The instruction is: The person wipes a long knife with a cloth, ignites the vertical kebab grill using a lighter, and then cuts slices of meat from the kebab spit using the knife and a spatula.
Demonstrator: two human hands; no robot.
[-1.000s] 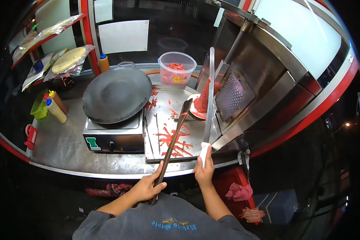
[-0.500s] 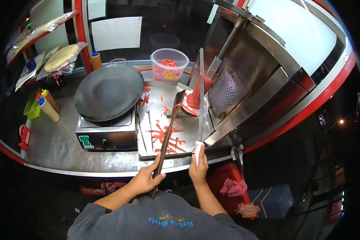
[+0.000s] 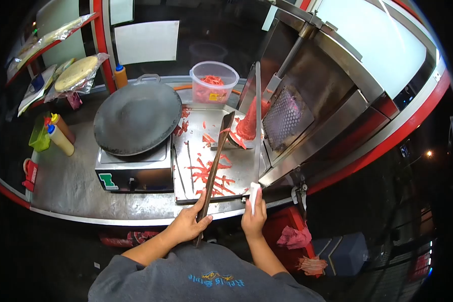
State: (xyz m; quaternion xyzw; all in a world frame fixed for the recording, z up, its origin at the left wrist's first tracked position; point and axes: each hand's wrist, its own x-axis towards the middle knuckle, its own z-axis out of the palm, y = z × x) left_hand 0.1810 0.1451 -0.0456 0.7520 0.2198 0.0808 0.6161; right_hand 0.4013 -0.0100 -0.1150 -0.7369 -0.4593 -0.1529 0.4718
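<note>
My left hand point(image 3: 187, 225) is closed around the lower part of a long dark wooden spatula point(image 3: 217, 163), whose broad end reaches up beside the meat. In my right hand point(image 3: 253, 221) is the white handle of a long knife point(image 3: 258, 126), its blade pointing up and away in front of the spit. Red meat point(image 3: 246, 127) forms a narrow cone low on the upright spit, partly hidden by the blade. Below it, cut meat strips point(image 3: 214, 176) lie scattered on a metal tray point(image 3: 242, 168).
A black pan point(image 3: 136, 116) sits on a stove point(image 3: 136, 168) left of the tray. Behind stands a clear bucket point(image 3: 214, 83) of meat strips. The grill housing point(image 3: 327, 100) rises at right. Sauce bottles point(image 3: 61, 141) and wrapped flatbreads point(image 3: 77, 73) are at left.
The knife has shifted slightly right, and its handle has come a little lower, toward me. My left hand and the spatula have hardly moved.
</note>
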